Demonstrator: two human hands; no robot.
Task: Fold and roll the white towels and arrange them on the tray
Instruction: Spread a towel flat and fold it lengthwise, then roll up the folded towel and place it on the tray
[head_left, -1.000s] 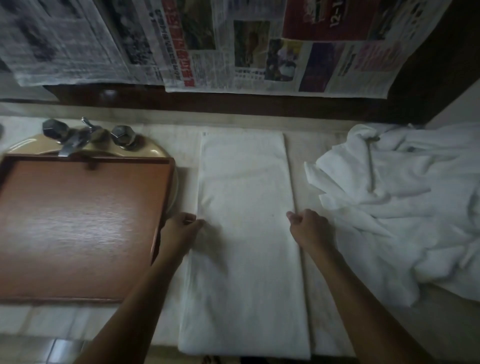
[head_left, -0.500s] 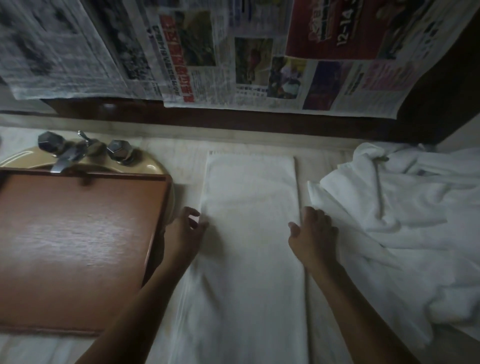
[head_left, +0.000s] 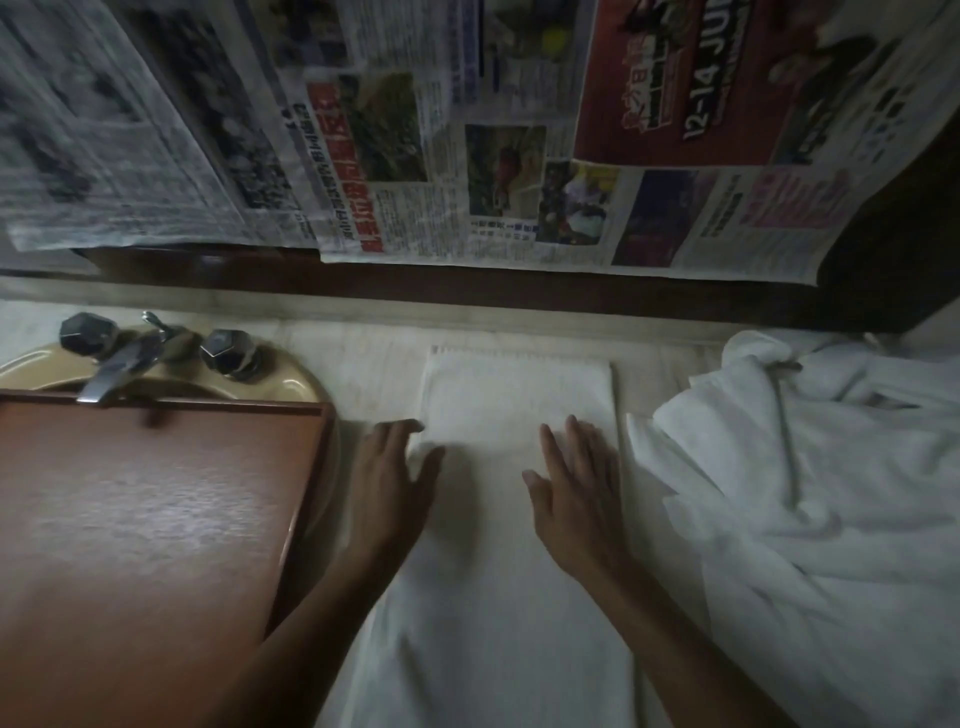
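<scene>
A long white towel folded into a narrow strip lies flat on a pale worktop, running from the near edge towards the back wall. The left hand rests on the strip's left edge, its grip spread, fingers straight and thumb on the cloth. The right hand lies palm down on the strip near its right edge, grip likewise spread flat, holding nothing.

Just left of the towel sits a brown rectangular wooden tray over a beige sink with a metal faucet. A rumpled heap of white towelling lies to the right. Newspaper sheets cover the wall; a red advert reads "12-14 JU", the other print blurred.
</scene>
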